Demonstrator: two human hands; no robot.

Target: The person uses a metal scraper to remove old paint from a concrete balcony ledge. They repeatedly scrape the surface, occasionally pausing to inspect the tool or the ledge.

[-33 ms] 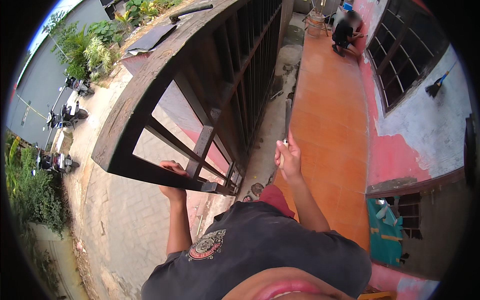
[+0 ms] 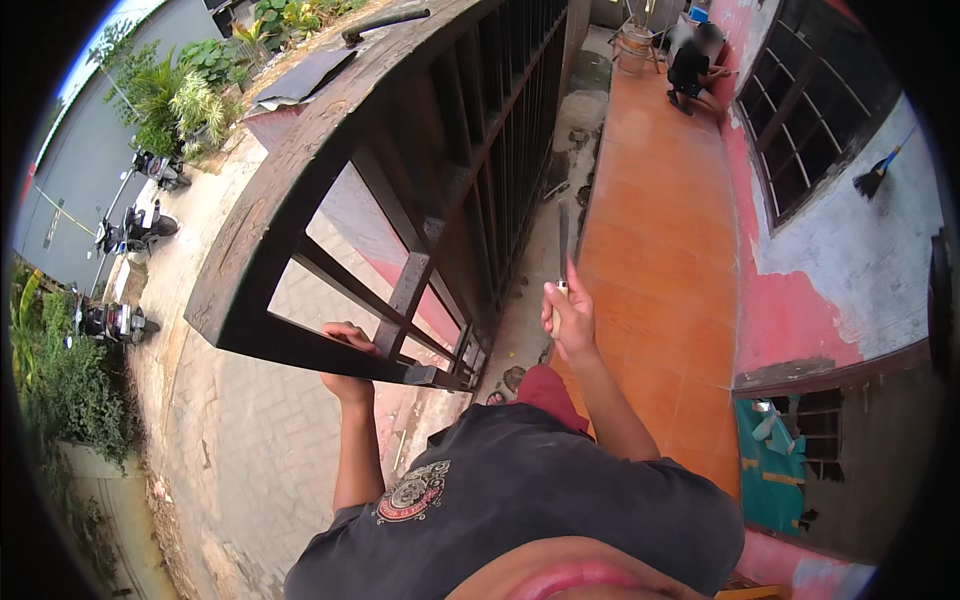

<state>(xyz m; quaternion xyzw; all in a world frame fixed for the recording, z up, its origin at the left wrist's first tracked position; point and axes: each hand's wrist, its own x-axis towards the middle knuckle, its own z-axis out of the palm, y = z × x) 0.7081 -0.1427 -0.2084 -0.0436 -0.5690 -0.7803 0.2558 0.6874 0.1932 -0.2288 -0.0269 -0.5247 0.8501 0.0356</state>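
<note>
My left hand (image 2: 350,345) is wrapped round the lower bar of a dark metal gate (image 2: 300,350), its thumb side hidden behind the bar. In my right hand (image 2: 572,318) is a knife with a pale handle (image 2: 557,300) and a long, narrow, dark blade (image 2: 564,232). The fingers are closed round the handle, and the index finger lies stretched along it. Pointing away from me, the blade stands apart from the gate's bars, over the grey concrete strip.
Orange tiles (image 2: 660,210) run along a pink and grey wall (image 2: 800,310) with a barred window (image 2: 815,100). At the far end a person (image 2: 692,70) crouches by the wall near a bucket (image 2: 632,50). Parked motorbikes (image 2: 135,230) stand left, beyond the gate; a dark rod (image 2: 385,26) lies atop it.
My right hand has shifted slightly left with the knife, and the blade now leans a little more to the left. The left hand keeps its hold on the gate.
</note>
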